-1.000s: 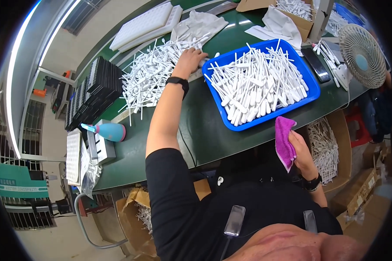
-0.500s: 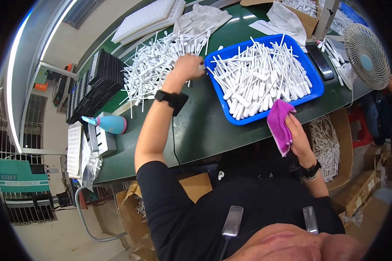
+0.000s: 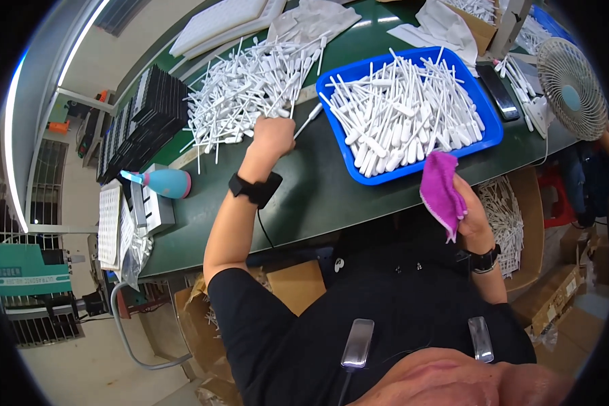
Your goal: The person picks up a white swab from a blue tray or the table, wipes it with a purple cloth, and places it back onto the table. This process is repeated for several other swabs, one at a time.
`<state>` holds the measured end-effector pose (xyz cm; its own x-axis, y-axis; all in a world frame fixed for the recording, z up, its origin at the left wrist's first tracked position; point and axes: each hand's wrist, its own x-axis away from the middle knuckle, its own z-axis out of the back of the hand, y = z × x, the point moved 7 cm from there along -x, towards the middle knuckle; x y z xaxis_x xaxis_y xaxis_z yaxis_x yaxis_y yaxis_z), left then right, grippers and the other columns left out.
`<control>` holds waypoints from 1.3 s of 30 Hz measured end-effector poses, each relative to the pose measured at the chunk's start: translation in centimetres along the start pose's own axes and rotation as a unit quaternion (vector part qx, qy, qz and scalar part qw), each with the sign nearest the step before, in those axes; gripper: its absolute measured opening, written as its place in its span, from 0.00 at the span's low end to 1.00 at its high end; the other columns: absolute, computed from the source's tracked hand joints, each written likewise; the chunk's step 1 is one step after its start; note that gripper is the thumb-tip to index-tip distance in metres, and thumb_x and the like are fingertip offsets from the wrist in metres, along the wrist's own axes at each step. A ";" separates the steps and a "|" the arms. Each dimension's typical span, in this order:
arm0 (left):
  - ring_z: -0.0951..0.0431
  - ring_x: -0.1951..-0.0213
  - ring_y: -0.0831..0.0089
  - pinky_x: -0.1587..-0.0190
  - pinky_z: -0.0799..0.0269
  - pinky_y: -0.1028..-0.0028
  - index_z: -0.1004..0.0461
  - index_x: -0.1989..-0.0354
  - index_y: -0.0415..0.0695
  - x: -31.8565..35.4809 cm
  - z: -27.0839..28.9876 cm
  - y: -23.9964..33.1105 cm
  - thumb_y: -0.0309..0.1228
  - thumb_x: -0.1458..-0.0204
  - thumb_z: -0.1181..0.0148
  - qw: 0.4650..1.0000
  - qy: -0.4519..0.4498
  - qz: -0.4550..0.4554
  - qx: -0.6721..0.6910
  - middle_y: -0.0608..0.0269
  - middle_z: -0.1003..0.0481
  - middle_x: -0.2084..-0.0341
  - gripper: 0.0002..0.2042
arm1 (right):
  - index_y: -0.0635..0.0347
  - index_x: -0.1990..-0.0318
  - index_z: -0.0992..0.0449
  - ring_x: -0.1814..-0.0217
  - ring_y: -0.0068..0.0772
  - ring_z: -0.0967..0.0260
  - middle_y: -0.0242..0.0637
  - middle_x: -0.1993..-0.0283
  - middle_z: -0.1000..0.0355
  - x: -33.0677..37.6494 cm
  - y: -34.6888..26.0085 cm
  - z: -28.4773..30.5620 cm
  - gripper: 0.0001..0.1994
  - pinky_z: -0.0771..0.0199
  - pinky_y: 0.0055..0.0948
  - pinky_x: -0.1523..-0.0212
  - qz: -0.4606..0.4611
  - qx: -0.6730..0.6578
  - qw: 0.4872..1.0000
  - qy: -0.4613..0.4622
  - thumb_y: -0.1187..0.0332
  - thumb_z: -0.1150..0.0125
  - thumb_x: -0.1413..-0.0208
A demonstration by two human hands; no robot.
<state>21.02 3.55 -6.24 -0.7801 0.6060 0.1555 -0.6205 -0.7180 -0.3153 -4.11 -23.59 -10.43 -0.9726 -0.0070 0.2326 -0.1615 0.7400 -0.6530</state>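
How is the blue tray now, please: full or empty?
Full: white sticks are heaped across the blue tray and hide most of its bottom.

Shot from a camera worn on the head, a wide fisheye view looks down past the wearer's black shirt [image 3: 399, 298] at the bottom of the frame and out across a green workbench [image 3: 318, 210] at center. The left hand [image 3: 274, 139] and right hand [image 3: 472, 211] appear close; a light tube [image 3: 9, 128] bows at far left.
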 end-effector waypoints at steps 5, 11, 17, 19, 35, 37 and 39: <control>0.22 0.69 0.57 0.67 0.29 0.59 0.23 0.73 0.45 3.2 0.5 -0.2 0.36 0.57 0.40 0.996 0.021 0.034 0.076 0.55 0.23 0.77 0.08 | 0.65 0.43 0.36 0.49 0.25 0.31 0.36 0.49 0.30 0.2 -0.2 0.0 0.18 0.32 0.24 0.47 -0.019 -0.036 0.999 0.018 0.65 0.54 0.38; 0.23 0.70 0.55 0.69 0.29 0.61 0.26 0.66 0.45 1.7 1.1 3.8 0.36 0.56 0.41 0.987 0.101 0.025 0.121 0.54 0.24 0.79 0.10 | 0.65 0.45 0.35 0.50 0.27 0.30 0.38 0.50 0.29 -0.9 0.8 -0.9 0.18 0.30 0.26 0.48 -0.015 -0.061 0.997 0.049 0.64 0.53 0.38; 0.22 0.72 0.58 0.69 0.28 0.65 0.29 0.65 0.43 3.9 4.3 3.4 0.34 0.53 0.41 0.957 0.132 0.069 0.249 0.52 0.23 0.76 0.10 | 0.66 0.46 0.34 0.51 0.27 0.30 0.38 0.50 0.29 -0.4 0.2 -0.9 0.17 0.30 0.26 0.48 -0.017 -0.068 0.997 0.045 0.65 0.53 0.38; 0.22 0.73 0.61 0.70 0.27 0.67 0.30 0.65 0.41 6.1 5.3 3.5 0.32 0.51 0.42 0.916 0.132 0.091 0.368 0.52 0.23 0.75 0.09 | 0.66 0.46 0.34 0.51 0.27 0.30 0.38 0.50 0.29 -0.4 -0.1 -0.3 0.17 0.30 0.26 0.48 -0.013 -0.077 0.996 0.048 0.65 0.52 0.38; 0.24 0.62 0.69 0.56 0.25 0.70 0.35 0.48 0.33 9.2 -1.0 8.7 0.26 0.42 0.50 0.217 0.217 0.118 0.944 0.54 0.26 0.62 0.16 | 0.66 0.43 0.37 0.47 0.30 0.31 0.41 0.47 0.31 -1.3 0.5 -2.7 0.19 0.31 0.29 0.45 -0.037 -0.096 0.995 -0.008 0.67 0.53 0.38; 0.24 0.62 0.70 0.55 0.26 0.70 0.35 0.47 0.33 9.2 -1.3 8.7 0.26 0.42 0.50 0.230 0.225 0.108 0.941 0.55 0.26 0.62 0.16 | 0.66 0.43 0.36 0.47 0.30 0.31 0.41 0.47 0.31 -1.1 0.4 -2.2 0.19 0.31 0.29 0.45 -0.028 -0.090 0.995 0.010 0.66 0.53 0.38; 0.25 0.62 0.71 0.55 0.27 0.70 0.35 0.47 0.33 9.2 -1.2 8.8 0.26 0.42 0.50 0.239 0.230 0.101 0.938 0.56 0.26 0.62 0.16 | 0.66 0.43 0.36 0.47 0.30 0.31 0.41 0.47 0.31 -1.1 0.3 -2.2 0.19 0.31 0.29 0.45 -0.021 -0.089 0.996 0.017 0.66 0.53 0.38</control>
<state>8.46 3.19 -8.70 -0.9855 0.1589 0.0589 0.1464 0.6227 0.7687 -2.76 -21.93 -9.31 -0.9588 -0.0196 0.2833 -0.1667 0.8466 -0.5054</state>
